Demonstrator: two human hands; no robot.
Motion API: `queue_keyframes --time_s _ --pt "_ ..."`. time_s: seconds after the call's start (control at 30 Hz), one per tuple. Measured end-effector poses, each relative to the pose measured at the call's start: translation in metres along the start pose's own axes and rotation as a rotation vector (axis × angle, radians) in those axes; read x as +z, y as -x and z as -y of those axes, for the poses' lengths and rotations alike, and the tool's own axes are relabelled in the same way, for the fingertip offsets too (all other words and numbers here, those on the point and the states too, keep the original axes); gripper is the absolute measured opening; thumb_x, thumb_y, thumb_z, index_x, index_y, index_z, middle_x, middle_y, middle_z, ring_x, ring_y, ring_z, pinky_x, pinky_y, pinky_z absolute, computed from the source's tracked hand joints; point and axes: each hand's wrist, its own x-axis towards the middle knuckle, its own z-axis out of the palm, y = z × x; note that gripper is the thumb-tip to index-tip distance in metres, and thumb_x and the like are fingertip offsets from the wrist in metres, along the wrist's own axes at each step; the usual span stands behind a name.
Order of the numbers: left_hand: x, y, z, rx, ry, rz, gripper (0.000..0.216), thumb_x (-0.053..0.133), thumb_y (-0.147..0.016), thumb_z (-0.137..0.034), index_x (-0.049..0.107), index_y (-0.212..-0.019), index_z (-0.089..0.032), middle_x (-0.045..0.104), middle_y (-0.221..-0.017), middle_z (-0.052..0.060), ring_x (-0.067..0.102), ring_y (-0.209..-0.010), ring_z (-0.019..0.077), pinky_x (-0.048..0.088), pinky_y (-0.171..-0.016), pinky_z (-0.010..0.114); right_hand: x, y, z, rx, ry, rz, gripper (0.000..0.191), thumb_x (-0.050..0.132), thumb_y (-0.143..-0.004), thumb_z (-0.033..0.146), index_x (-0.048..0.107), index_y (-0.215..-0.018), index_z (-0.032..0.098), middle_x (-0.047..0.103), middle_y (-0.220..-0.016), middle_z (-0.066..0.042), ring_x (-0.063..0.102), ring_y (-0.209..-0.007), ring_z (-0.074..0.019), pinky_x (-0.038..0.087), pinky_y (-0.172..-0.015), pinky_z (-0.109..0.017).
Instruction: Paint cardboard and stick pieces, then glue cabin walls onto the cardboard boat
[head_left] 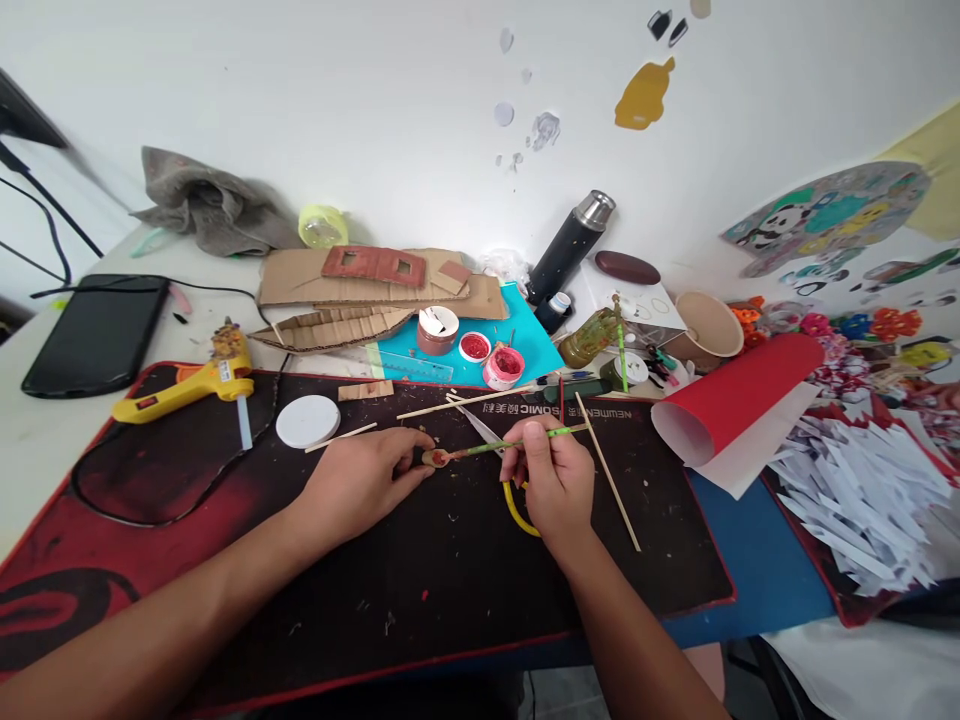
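Observation:
My right hand (546, 478) pinches a green-handled paintbrush (517, 443), its tip pointing left onto a small tan piece (436, 458) smeared with red. My left hand (367, 478) lies on the black and red desk mat (225, 530), fingertips pressed on that piece to hold it down. Scissors with a yellow handle (517, 505) lie under my right hand, blades pointing up-left. Thin wooden sticks (609, 473) lie around both hands.
Behind the mat stand open pots of red paint (504, 366), a white lid (307, 421), a yellow glue gun (187, 385), cardboard pieces (375, 285) and a black flask (570, 245). A rolled red sheet (739, 400) and white paper strips (862, 490) lie right; a tablet (97, 335) lies left.

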Motion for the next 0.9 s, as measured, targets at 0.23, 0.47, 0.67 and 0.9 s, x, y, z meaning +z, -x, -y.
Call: queue_keyframes --time_s 0.23,0.47,0.67,0.9 --pt "0.001 0.000 0.000 -0.004 -0.012 -0.005 0.027 0.062 -0.099 -0.039 0.079 -0.117 -0.028 0.077 -0.087 0.000 0.075 -0.078 0.0212 0.049 -0.070 0.030 -0.007 -0.001 0.000 -0.002 0.045 0.010 0.046 0.056 -0.113 0.055 0.072 -0.086 0.022 0.066 -0.061 0.002 0.065 -0.049 -0.0135 0.047 -0.047 -0.023" --pt "0.001 0.001 0.001 0.002 -0.015 -0.005 0.027 0.062 -0.100 -0.039 0.079 -0.118 -0.028 0.077 -0.088 0.000 0.075 -0.077 0.0207 0.049 -0.071 0.030 -0.005 -0.001 0.002 0.005 -0.007 -0.014 0.046 0.056 -0.113 0.056 0.072 -0.088 0.021 0.066 -0.061 0.002 0.065 -0.048 -0.0136 0.046 -0.046 -0.023" --pt "0.000 0.000 -0.001 0.006 -0.020 -0.006 0.026 0.060 -0.100 -0.040 0.079 -0.114 -0.028 0.078 -0.087 0.000 0.074 -0.075 0.0203 0.050 -0.070 0.029 -0.004 -0.001 -0.002 -0.020 0.089 0.034 0.047 0.054 -0.114 0.054 0.073 -0.086 0.022 0.067 -0.063 0.001 0.065 -0.051 -0.0137 0.047 -0.048 -0.024" --pt "0.002 0.000 0.001 -0.005 -0.025 -0.012 0.027 0.061 -0.100 -0.042 0.079 -0.115 -0.028 0.077 -0.085 0.000 0.075 -0.076 0.0215 0.050 -0.069 0.030 -0.013 0.000 0.001 0.005 0.041 -0.021 0.046 0.056 -0.113 0.056 0.072 -0.088 0.022 0.067 -0.061 0.002 0.065 -0.050 -0.0144 0.046 -0.047 -0.024"
